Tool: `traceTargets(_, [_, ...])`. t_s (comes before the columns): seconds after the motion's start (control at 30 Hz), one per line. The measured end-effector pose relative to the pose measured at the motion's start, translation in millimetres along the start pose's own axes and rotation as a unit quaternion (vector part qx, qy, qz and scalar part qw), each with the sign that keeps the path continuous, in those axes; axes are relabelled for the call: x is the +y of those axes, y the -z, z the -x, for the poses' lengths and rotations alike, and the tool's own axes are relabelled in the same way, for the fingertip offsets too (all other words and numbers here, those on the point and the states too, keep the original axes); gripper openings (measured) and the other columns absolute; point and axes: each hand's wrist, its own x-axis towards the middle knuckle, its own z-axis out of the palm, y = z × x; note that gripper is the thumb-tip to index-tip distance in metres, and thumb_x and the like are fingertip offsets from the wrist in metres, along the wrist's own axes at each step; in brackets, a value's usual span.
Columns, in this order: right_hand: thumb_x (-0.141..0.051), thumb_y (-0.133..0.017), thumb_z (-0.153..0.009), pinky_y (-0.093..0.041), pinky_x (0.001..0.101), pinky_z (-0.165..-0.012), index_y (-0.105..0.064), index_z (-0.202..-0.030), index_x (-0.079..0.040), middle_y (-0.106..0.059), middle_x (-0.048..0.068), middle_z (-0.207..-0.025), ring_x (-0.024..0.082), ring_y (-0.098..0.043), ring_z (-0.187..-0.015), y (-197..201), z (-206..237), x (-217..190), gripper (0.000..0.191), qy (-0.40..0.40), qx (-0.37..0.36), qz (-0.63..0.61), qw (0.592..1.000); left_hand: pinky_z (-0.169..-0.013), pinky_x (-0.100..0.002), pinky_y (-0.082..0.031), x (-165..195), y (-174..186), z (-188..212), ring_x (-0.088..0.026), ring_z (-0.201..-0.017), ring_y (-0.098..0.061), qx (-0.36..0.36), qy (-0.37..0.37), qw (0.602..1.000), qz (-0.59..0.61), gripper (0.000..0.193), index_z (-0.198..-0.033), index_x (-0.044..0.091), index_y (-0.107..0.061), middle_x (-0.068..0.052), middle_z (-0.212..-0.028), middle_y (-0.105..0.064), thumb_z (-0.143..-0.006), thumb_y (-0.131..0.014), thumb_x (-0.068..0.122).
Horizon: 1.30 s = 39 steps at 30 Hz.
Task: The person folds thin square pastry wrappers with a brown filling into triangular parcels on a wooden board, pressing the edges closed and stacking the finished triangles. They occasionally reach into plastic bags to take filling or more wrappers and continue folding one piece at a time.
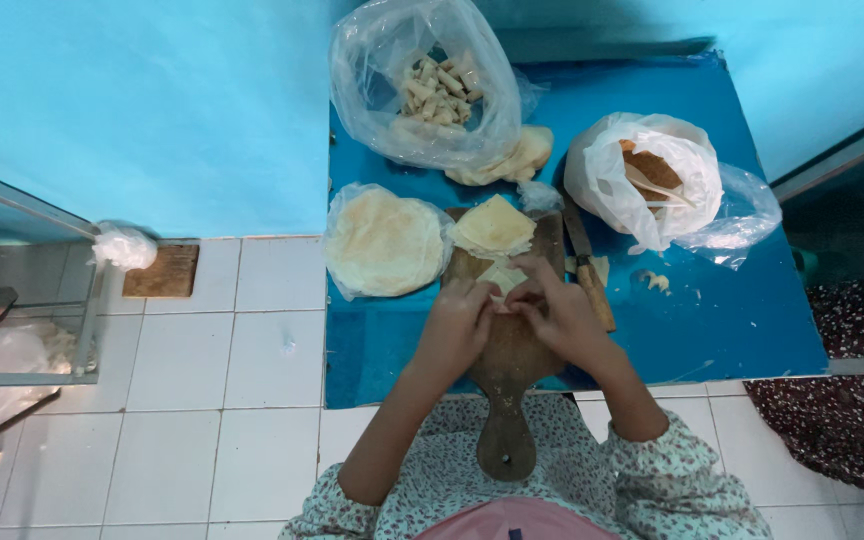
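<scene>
You get even, cool, fairly bright light from above, so shadows stay soft and short. The glossy blue tabletop (732, 310) throws pale glare near the lower right of its surface, and the clear plastic bag of small rolls (422, 90) at top centre glints. Your view is slightly soft overall, and lines bend toward the frame edges.

2 hands (457, 325) (552, 310); 2 plastic bags (422, 85) (642, 180); 1 wooden board (507, 380); 1 knife (589, 265); 2 wrapper stacks (384, 240) (493, 225).
</scene>
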Motion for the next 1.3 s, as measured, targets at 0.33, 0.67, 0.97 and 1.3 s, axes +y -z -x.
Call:
traceTargets(0.33, [0.006,-0.07,-0.081,-0.055,0.043,-0.085,-0.054,-0.134,-0.007,-0.07,0.012,-0.096,0.031,-0.07,-0.098,-4,0,-10,0.058,0.059,0.035,0.096,0.993,-0.082,-0.045,-0.049,-6,-1,-2,-0.035,-0.094,-0.059,0.002,-0.107,0.99,-0.094,0.013,-0.092,0.004,-0.069,-0.012,-0.095,-0.063,-0.08,-0.067,0.001])
traceTargets(0.67, [-0.002,-0.073,-0.086,-0.057,0.041,-0.082,-0.053,-0.137,-0.007,-0.072,0.014,-0.103,0.03,-0.076,-0.095,4,2,2,0.055,0.095,-0.008,0.067,0.993,-0.085,-0.046,-0.048,-5,4,-1,-0.036,-0.097,-0.058,-0.028,-0.094,0.992,-0.078,0.011,-0.092,0.0,-0.067,-0.015,-0.098,-0.062,-0.082,-0.064,-0.001])
traceTargets(0.97, [-0.003,-0.079,-0.076,-0.058,0.0381,-0.07,-0.042,-0.132,-0.011,-0.08,0.01,-0.084,0.027,-0.079,-0.081,19,-33,-17,0.068,-0.099,-0.057,0.044,0.992,-0.081,-0.052,-0.046,-16,-2,-17,-0.04,-0.091,-0.059,-0.038,-0.016,0.998,-0.052,0.007,-0.084,0.005,-0.071,-0.017,-0.086,-0.066,-0.08,-0.068,0.001])
traceTargets(1.3, [-0.002,-0.073,-0.082,-0.051,0.0448,-0.079,-0.052,-0.124,-0.012,-0.074,0.007,-0.098,0.03,-0.071,-0.093,8,-19,-6,0.048,0.011,0.001,0.118,0.993,-0.073,-0.055,-0.046,-22,-13,-37,-0.038,-0.085,-0.065,-0.076,0.057,0.982,-0.161,0.002,-0.075,0.011,-0.074,-0.016,-0.076,-0.069,-0.076,-0.073,0.012])
